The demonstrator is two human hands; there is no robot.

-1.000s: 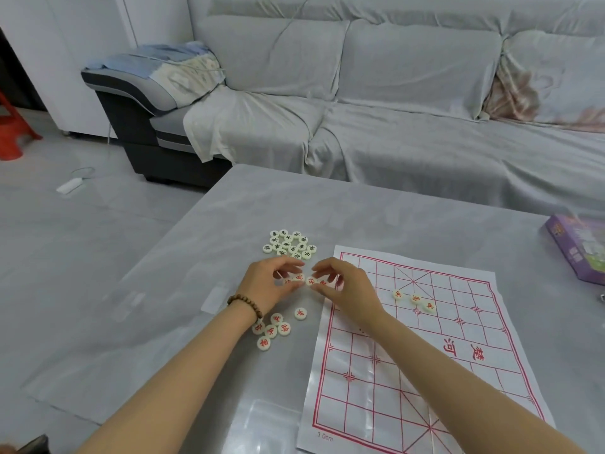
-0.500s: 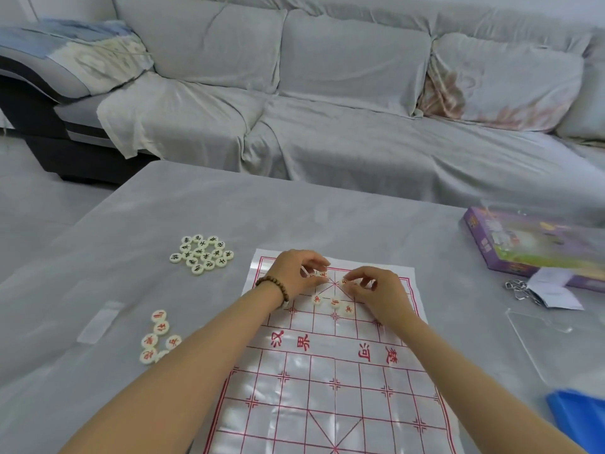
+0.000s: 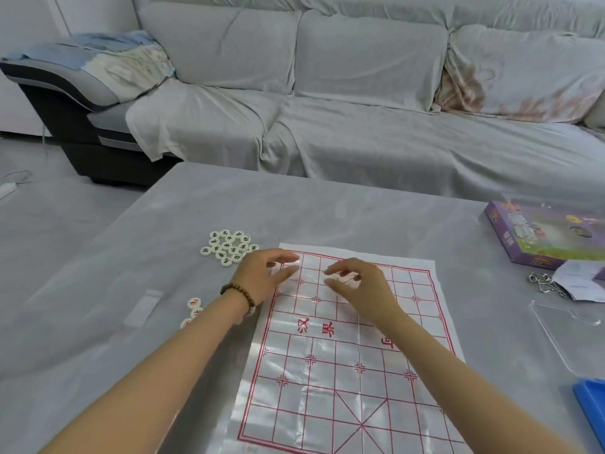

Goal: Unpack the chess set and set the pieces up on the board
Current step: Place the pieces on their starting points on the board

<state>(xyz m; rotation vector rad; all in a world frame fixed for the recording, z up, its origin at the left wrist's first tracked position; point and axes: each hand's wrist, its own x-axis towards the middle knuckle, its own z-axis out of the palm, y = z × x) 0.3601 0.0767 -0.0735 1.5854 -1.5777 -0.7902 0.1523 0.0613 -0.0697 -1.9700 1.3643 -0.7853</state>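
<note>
The board [image 3: 343,371] is a thin, glossy white sheet printed with a red grid and red characters, lying flat on the grey, matte surface [image 3: 327,211]. Left of its far corner a cluster of black pieces [image 3: 229,246], small round cream discs with dark characters, sits bunched together. Nearer, a few red pieces [image 3: 193,311] lie beside the left forearm, partly hidden by it.

Both hands reach over the board's far rows, palms down, fingers bent. The left hand [image 3: 262,278], a beaded bracelet [image 3: 238,292] at its wrist, has thumb and fingers slightly apart; the right hand [image 3: 360,286] likewise. Motion blur keeps me from telling whether either pinches a piece.

Off right lie a purple box [image 3: 543,235], a clear lid [image 3: 569,339] and a metal chain [image 3: 545,283].
</note>
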